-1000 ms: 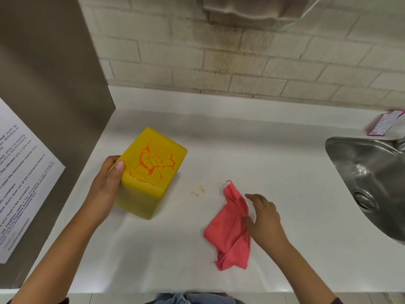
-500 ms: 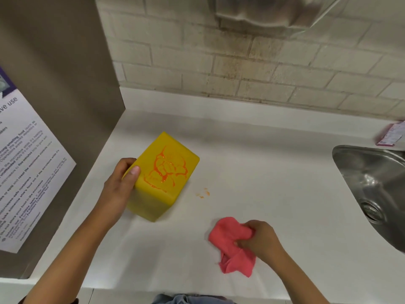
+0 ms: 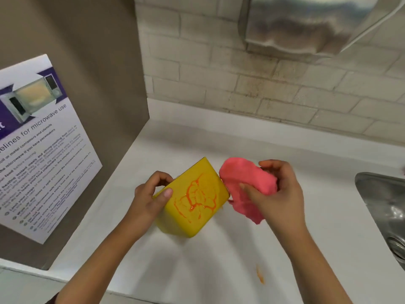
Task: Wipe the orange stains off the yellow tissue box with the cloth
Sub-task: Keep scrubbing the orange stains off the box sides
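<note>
**Cloth at the box, wipe not yet begun**

Box (image 3: pixel 186 218): yellow, held low over the counter (image 3: pixel 219 264), in front of the person and toward the counter's left end. It is tilted so the stained face turns up and toward the right. I judge this is to give the cloth a flat run at it. Cannot tell whether the lower corner rests on the counter or hangs just above.

Left hand (image 3: pixel 149 196): grips the box from its left side, thumb on the near-left corner of the stained face, fingers (image 3: pixel 161 176) curled over the far edge. Reads as a brace, something to push against once rubbing starts.

Right hand (image 3: pixel 280 200): fingers and thumb closed round the cloth (image 3: pixel 245 178). The cloth is pink, bunched into a pad with a tail hanging below. The pad sits at the box's upper right edge; touching or just clear, can't say. Bunching likely gives a firm wad rather than a loose sheet.

Stains (image 3: pixel 197 194): orange, glossy loops across the upturned face, intact. Next would be a sweep leftward across that face.

Risk: wet-looking stuff may smear rather than lift.

Around: an orange smear (image 3: pixel 260 277) on the counter near the front; sink (image 3: pixel 381 207) at far right; microwave poster (image 3: pixel 39 139) on the left panel; metal dispenser (image 3: pixel 306 25) above.
</note>
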The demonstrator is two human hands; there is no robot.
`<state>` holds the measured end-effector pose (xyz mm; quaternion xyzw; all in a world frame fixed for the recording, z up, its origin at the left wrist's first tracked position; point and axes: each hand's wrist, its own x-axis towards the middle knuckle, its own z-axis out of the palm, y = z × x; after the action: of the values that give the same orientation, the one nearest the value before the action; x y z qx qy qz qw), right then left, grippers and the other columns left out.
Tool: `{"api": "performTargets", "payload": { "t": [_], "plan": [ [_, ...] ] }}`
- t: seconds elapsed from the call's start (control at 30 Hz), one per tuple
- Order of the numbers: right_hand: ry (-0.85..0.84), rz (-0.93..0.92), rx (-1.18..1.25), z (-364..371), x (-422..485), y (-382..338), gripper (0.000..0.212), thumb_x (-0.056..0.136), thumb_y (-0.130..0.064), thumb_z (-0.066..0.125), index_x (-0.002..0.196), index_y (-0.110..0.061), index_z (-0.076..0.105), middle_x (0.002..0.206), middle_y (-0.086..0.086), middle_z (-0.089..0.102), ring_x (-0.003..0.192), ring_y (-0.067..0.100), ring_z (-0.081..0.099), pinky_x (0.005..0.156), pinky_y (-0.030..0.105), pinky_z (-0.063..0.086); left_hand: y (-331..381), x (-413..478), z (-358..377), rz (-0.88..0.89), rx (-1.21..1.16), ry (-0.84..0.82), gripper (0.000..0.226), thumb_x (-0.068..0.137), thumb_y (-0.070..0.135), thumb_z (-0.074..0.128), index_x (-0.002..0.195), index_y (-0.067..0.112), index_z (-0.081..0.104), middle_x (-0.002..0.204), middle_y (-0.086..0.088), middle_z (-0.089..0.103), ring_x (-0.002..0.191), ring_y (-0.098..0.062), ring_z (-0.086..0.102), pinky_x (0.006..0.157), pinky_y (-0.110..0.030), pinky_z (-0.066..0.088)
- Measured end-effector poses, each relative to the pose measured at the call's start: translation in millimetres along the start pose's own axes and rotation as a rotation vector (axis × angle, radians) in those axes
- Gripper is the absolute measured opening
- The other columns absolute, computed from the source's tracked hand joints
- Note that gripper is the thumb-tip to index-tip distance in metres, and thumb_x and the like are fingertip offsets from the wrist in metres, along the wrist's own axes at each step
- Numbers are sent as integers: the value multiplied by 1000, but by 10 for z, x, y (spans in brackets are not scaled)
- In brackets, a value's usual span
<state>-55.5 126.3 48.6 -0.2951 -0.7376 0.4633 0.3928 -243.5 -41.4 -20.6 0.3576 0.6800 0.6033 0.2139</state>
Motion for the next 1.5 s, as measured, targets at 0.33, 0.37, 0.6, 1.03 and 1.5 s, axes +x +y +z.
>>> {"api": "performTargets", "payload": {
  "t": [0.33, 0.37, 0.6, 1.03, 1.5],
  "plan": [
    [-298, -147, 112, 581, -163, 339, 36, 89, -35, 54, 124, -42, 53, 141, -27, 43, 138, 7, 33, 109, 21, 33, -49, -1, 30, 34, -44, 23, 29, 69, 56, 49, 83, 32, 55, 86, 11, 63, 82, -6, 58, 67, -15, 44],
    [-300, -200, 84, 582, -175, 368, 39, 91, -31, 53, 129, -36, 51, 145, -24, 40, 141, 10, 27, 112, 22, 29, -58, -4, 33, 36, -46, 29, 29, 69, 56, 49, 84, 31, 55, 86, 11, 63, 82, -6, 58, 66, -14, 44],
    [-216, -287, 108, 551, -165, 424, 39, 87, -1, 60, 126, -6, 57, 146, -3, 43, 134, 12, 42, 108, 25, 37, -135, 11, 70, 66, -91, 54, 29, 69, 52, 53, 85, 29, 57, 87, 8, 65, 79, -4, 59, 65, -15, 46],
    [-235, -426, 60, 568, -102, 407, 28, 87, -8, 52, 112, -8, 65, 124, 6, 62, 124, 21, 50, 106, 36, 40, -189, 38, 54, 27, -105, 94, 27, 68, 53, 51, 85, 33, 59, 87, 9, 65, 84, -11, 60, 71, -30, 45],
    [-327, -509, -66, 593, -24, 329, 29, 89, -16, 55, 114, -8, 67, 117, 1, 48, 113, 10, 48, 96, 22, 40, -157, 57, 84, 55, -120, 142, 25, 69, 54, 50, 82, 34, 60, 82, 9, 64, 80, -10, 60, 67, -24, 47]
  ]
}}
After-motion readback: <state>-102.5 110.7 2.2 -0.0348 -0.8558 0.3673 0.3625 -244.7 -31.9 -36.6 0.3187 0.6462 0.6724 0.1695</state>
